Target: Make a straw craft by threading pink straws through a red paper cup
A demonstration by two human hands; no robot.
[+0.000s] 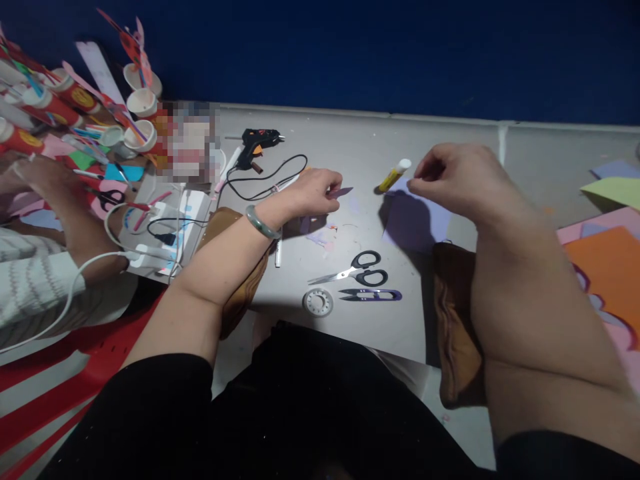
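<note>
My left hand [317, 190], with a bangle at the wrist, is closed around a small purple paper piece [345, 192] that pokes out past the fingers. Over a purple sheet of paper [436, 217], my right hand [460, 179] is raised with thumb and fingertips pressed together; whatever they hold, if anything, cannot be made out. A yellow glue stick [393, 177] with a white end stands tilted just left of it. Nearer my body lie black-handled scissors [356, 269], purple thread snips [371, 295] and a white tape roll [317, 303]. Small paper scraps [320, 238] are scattered below my left hand.
A black glue gun [255, 141] with its cord lies at the back. Power strips [187, 223] and decorated paper cups [141, 137] crowd the left, beside another person's arm [70, 200]. Orange paper [605, 257] lies at right. Brown cushion-like pads [457, 333] sit under both forearms.
</note>
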